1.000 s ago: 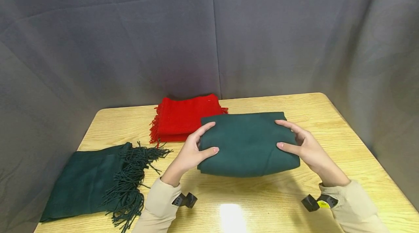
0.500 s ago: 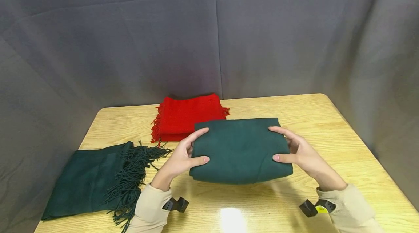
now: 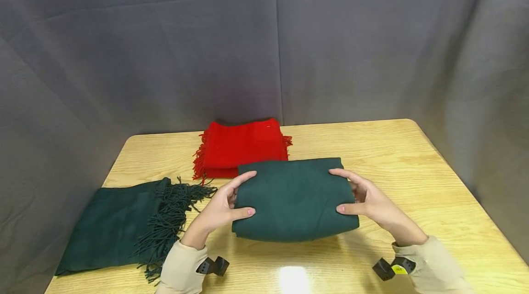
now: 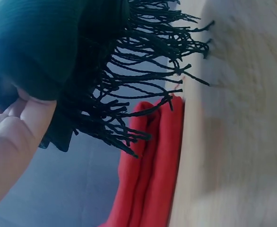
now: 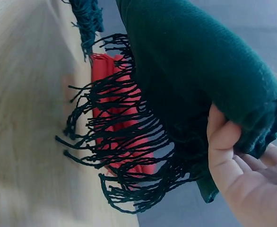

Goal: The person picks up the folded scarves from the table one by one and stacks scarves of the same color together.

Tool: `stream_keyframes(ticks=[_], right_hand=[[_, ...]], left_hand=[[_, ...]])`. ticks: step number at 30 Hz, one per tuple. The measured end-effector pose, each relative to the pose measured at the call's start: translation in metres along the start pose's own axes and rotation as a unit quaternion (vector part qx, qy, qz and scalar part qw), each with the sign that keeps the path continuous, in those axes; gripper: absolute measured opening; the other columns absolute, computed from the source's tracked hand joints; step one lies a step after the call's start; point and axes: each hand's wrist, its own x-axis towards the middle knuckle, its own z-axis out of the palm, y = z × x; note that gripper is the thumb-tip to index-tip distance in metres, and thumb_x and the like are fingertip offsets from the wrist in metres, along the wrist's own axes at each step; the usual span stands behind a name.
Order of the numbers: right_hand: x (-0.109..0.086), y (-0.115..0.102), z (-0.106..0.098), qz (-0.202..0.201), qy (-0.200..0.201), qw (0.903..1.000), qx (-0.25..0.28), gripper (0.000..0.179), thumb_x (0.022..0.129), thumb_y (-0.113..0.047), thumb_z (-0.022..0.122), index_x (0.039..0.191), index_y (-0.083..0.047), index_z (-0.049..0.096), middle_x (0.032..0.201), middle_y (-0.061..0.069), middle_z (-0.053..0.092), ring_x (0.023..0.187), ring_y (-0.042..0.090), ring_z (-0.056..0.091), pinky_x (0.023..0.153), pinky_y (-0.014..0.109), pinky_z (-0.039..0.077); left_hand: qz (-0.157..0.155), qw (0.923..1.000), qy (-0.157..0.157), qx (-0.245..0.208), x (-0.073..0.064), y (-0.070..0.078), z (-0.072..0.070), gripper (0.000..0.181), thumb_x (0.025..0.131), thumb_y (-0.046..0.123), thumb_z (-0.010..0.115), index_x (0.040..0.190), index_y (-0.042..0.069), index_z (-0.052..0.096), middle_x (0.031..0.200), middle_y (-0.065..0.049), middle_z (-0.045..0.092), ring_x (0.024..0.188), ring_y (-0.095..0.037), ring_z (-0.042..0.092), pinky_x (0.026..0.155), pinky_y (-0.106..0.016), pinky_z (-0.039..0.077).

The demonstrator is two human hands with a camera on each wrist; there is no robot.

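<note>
Grey fabric [image 3: 206, 55] hangs behind a pale wood-grain table [image 3: 413, 161], and above that table you hold a folded dark green scarf [image 3: 293, 200], its fringe [image 5: 138, 111] dangling from the underside. Expect it to be light and soft, with enough layers to keep a block shape, though the middle may sag and the folds may slip apart if you loosen one end. Nothing about it looks fragile; only the fringe might catch. Gripping the two short ends suits it, provided you take all the layers together. Your left hand [image 3: 216, 209] clasps one end, thumb across the face and fingers curled beneath; your right hand [image 3: 369, 200] clasps the other the same way. Just beyond, partly covered by the green in the head view, lies a folded red scarf [image 3: 244, 142] with fringed sides. Off to your left, a second dark green scarf [image 3: 111, 225] rests flat, its tassels [image 3: 165, 220] spread toward the red one
</note>
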Motion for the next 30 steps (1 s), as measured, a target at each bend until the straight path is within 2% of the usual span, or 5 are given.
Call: stream_keyframes(ticks=[3, 9, 14, 20, 30], right_hand=[[0.001, 0.004, 0.004, 0.013, 0.003, 0.9999, -0.011, 0.070, 0.075, 0.004, 0.068, 0.136, -0.002, 0.036, 0.073, 0.000, 0.029, 0.055, 0.020, 0.022, 0.044, 0.031, 0.024], [0.001, 0.013, 0.010, 0.036, -0.002, 0.9991, -0.021, 0.069, 0.074, 0.001, 0.070, 0.135, -0.003, 0.037, 0.072, 0.001, 0.023, 0.056, 0.019, 0.023, 0.046, 0.028, 0.024], [0.002, 0.021, 0.013, 0.056, -0.006, 0.9983, -0.016, 0.070, 0.074, -0.001, 0.071, 0.135, -0.005, 0.038, 0.070, 0.001, 0.021, 0.056, 0.019, 0.023, 0.047, 0.026, 0.024], [0.003, 0.032, 0.019, 0.077, -0.014, 0.9968, -0.011, 0.069, 0.073, -0.002, 0.072, 0.134, -0.005, 0.040, 0.071, 0.001, 0.020, 0.057, 0.017, 0.022, 0.049, 0.024, 0.024], [0.002, 0.045, 0.024, 0.111, -0.023, 0.9935, -0.011, 0.069, 0.074, -0.003, 0.071, 0.135, -0.008, 0.039, 0.071, 0.002, 0.021, 0.059, 0.016, 0.022, 0.051, 0.025, 0.023]], left_hand=[[0.003, 0.9993, 0.006, 0.036, -0.004, -0.003, -0.002, 0.069, 0.079, 0.002, 0.067, 0.139, 0.005, 0.034, 0.129, -0.014, 0.042, 0.052, -0.012, 0.015, 0.044, -0.023, 0.020], [-0.015, 0.9975, 0.002, 0.069, -0.009, -0.005, -0.003, 0.069, 0.078, 0.002, 0.069, 0.139, 0.006, 0.036, 0.073, -0.005, 0.036, 0.054, -0.017, 0.023, 0.048, -0.025, 0.023], [-0.043, 0.9955, -0.006, 0.084, -0.012, -0.007, -0.004, 0.069, 0.078, 0.005, 0.070, 0.139, 0.008, 0.036, 0.071, -0.003, 0.034, 0.057, -0.018, 0.027, 0.053, -0.023, 0.026], [-0.087, 0.9938, -0.024, 0.066, -0.016, -0.011, -0.006, 0.071, 0.079, 0.003, 0.068, 0.141, 0.010, 0.032, 0.102, -0.009, 0.045, 0.063, -0.016, 0.029, 0.056, -0.022, 0.030], [-0.128, 0.9891, -0.046, 0.057, -0.017, -0.022, -0.006, 0.071, 0.081, -0.001, 0.064, 0.142, 0.008, 0.028, 0.073, -0.002, 0.027, 0.058, -0.014, 0.025, 0.055, -0.023, 0.029]])
